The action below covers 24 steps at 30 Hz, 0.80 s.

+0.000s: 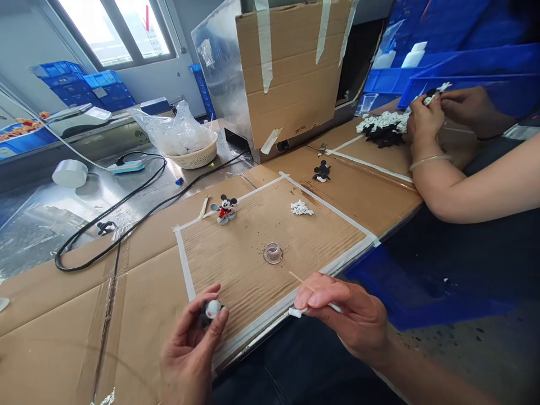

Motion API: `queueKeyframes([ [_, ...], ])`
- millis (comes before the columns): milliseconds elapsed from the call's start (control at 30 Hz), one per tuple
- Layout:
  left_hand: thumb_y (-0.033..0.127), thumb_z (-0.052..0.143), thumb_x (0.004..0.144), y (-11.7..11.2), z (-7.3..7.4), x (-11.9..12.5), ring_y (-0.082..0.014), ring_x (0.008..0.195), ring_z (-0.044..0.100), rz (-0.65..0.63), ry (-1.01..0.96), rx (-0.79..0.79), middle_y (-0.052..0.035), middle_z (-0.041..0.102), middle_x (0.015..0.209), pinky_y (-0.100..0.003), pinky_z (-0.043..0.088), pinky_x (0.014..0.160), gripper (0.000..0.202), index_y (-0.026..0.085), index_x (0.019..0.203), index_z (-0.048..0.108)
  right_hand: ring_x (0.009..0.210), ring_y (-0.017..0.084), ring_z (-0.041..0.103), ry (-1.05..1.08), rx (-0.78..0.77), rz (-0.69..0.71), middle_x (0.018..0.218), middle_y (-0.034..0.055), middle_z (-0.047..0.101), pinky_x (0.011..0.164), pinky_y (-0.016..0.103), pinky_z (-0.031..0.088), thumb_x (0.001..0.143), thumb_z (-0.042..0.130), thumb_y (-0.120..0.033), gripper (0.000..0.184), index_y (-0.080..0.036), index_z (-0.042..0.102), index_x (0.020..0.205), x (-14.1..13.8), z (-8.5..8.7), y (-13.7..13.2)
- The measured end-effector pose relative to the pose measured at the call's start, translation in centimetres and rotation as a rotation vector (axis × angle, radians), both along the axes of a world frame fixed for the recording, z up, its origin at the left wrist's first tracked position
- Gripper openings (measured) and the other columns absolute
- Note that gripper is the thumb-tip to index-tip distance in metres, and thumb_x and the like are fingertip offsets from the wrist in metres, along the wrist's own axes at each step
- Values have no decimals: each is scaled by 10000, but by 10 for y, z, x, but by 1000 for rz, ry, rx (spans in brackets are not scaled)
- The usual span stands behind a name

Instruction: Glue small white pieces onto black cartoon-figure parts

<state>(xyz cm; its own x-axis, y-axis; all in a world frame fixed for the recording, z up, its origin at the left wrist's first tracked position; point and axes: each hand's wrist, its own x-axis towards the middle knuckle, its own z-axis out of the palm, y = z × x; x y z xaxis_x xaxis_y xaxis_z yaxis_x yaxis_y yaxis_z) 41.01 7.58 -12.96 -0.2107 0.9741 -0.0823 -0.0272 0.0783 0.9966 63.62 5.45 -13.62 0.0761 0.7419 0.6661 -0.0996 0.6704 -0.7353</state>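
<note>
Between the thumb and fingers of my left hand (189,346) is a small black-and-white figure part (213,309) with a reddish spot. My right hand (350,315) pinches a small white figure piece (296,312) together with a thin wooden stick (297,278), just over the table's front edge. Ahead of both hands, a small clear plastic cup (273,253) stands on the taped cardboard. Behind it lies a little pile of white pieces (302,208). A painted mouse figurine (226,209) stands at the mat's back left.
Black figure parts (322,171) lie beyond the mat. On the right, a co-worker's hands (428,121) hold small parts by a black-and-white heap (385,128). A cardboard-covered metal box (295,84) stands behind. A black cable (139,216) and a basket of bags (194,156) are left.
</note>
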Motion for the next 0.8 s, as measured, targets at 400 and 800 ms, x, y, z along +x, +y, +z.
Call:
queueKeyframes([
  [400,382,870,640,-3,-4,-6,-83,565,608,-23,-114,-157,13,699,681,-124,477,490,491,232,1087,734,786,167,696,-12,-14,20,850,44,727,695,316,594,859,634,10,322,-235,684,1062,-5,3,-2],
  [800,370,889,620,-27,-4,25,-197,871,740,57,-291,129,8,766,1014,-325,593,895,281,328,870,769,772,158,690,120,-97,52,834,34,738,690,297,586,849,664,-14,280,-235,710,1014,-11,3,0],
])
